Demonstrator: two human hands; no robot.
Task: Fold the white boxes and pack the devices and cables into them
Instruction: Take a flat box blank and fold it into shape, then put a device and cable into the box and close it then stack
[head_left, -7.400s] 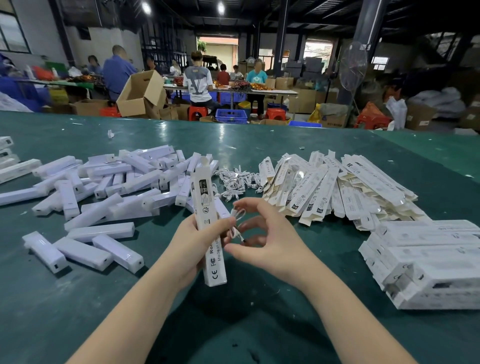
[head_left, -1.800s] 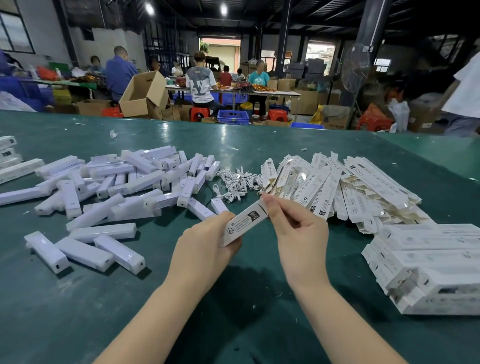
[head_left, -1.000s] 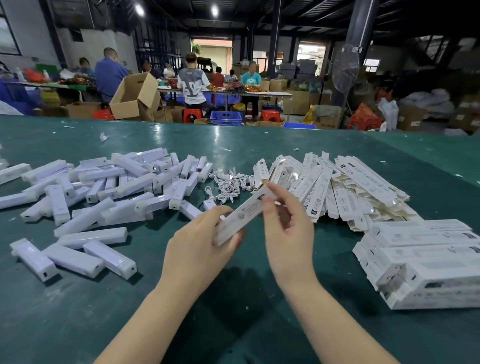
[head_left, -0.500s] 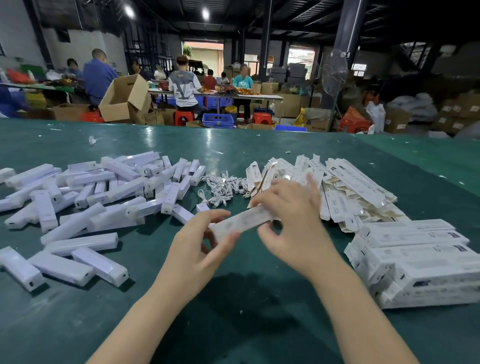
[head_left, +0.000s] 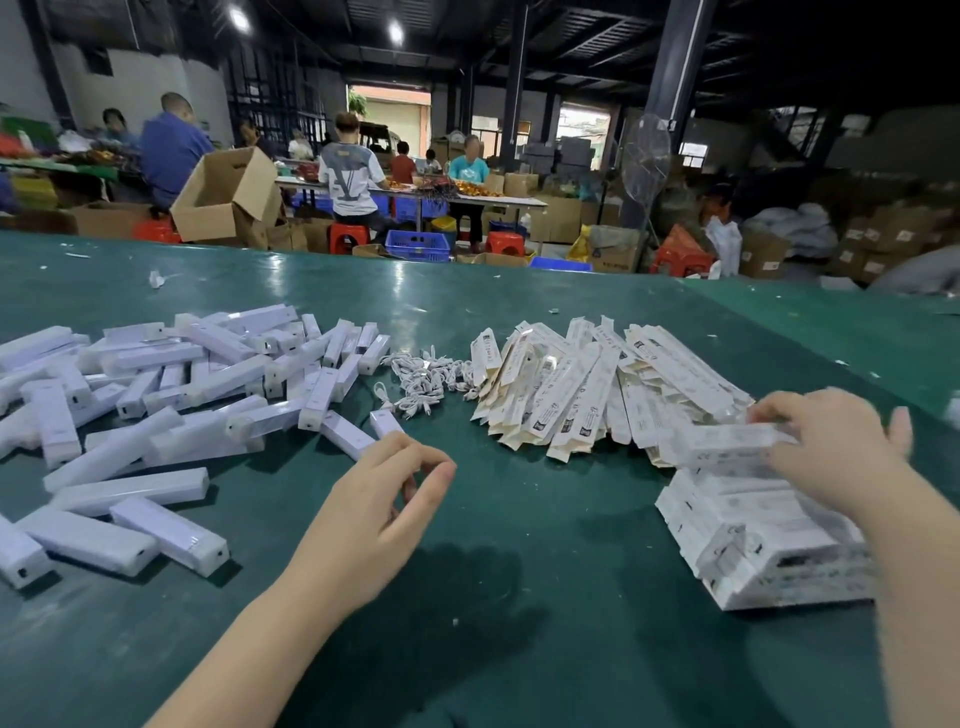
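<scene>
Two hands are working over the green tabletop (head_left: 519, 597), head view only.

Right hand (head_left: 831, 457) is gripping a packed white box (head_left: 727, 447) by its end, fingers closed on it, and is lowering it onto the stack of finished boxes (head_left: 753, 540) near the tabletop's right edge. Box is blurred, so I can't tell if it's touching the stack yet. Stacking on that side looks deliberate: it's keeping done units apart from raw stock.

Left hand (head_left: 374, 514) is hovering empty above the tabletop's near middle, fingers curled loosely with thumb and forefinger apart, gripping nothing. Its fingertips are sitting just beside the nearest loose devices (head_left: 156, 415), so my guess is it's lining up the next pick.

Supplies are lying in three groups across the middle: devices heaped toward the left edge, a tangle of white cables (head_left: 426, 376) in the centre, and flat unfolded boxes (head_left: 582, 384) fanned out to the right of the cables, all within reach.

Contents: whether the held box or the stacked ones are holding a device and cable isn't visible; they're closed. Flat ones are clearly empty.

Judging by pile sizes, most of the job is still remaining.
</scene>
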